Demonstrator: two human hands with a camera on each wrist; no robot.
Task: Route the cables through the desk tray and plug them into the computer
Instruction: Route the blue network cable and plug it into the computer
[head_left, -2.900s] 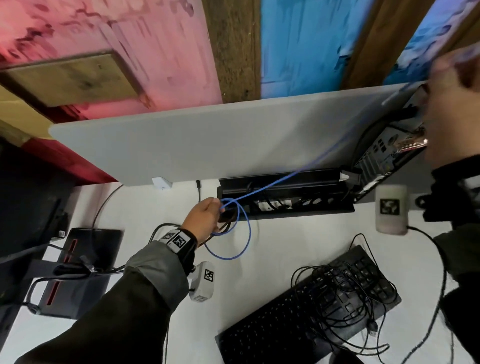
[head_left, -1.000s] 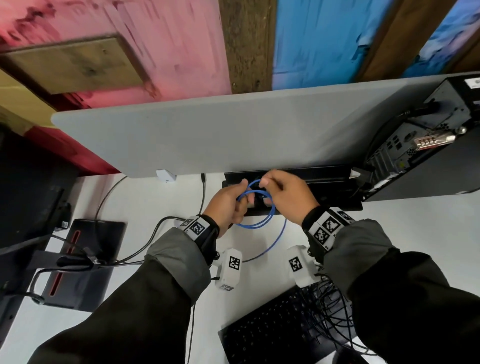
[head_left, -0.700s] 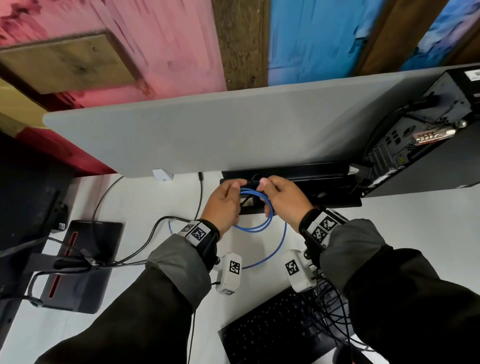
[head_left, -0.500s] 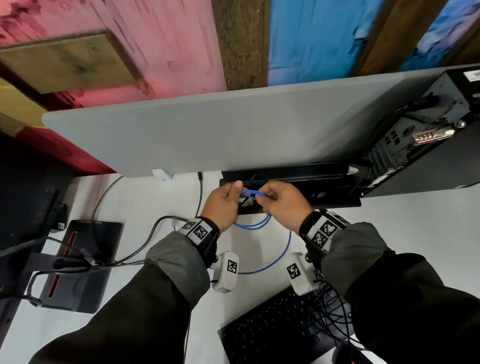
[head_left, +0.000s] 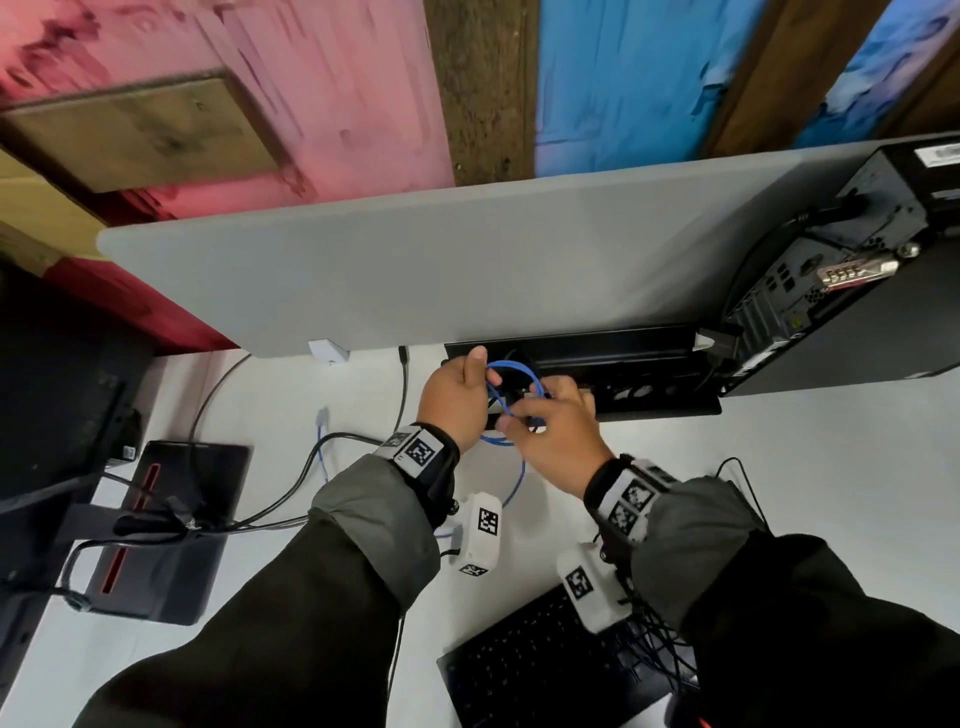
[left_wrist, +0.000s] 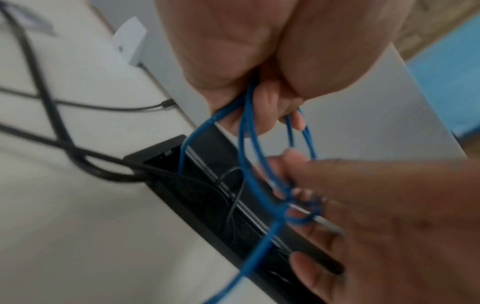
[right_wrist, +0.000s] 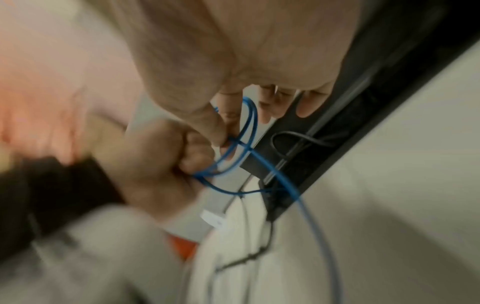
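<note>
Grey divider panel (head_left: 467, 260) behind white desk (head_left: 805, 493); black computer (head_left: 841, 312) far right, keyboard (head_left: 530, 665) near edge. Black tray (head_left: 623, 358) slot holds dark cords. Left hand (head_left: 454, 402) fist-grips blue cable (head_left: 511, 369) loops over tray; right hand (head_left: 556, 436) pinches same loops, other fingers loose.

Both hands work a looped blue cable (head_left: 511, 370) over the open black desk tray (head_left: 649, 374); the left hand (head_left: 454, 400) grips one side, the right hand (head_left: 553, 436) pinches the other. A black computer tower (head_left: 852, 312) lies at the tray's right end.
</note>
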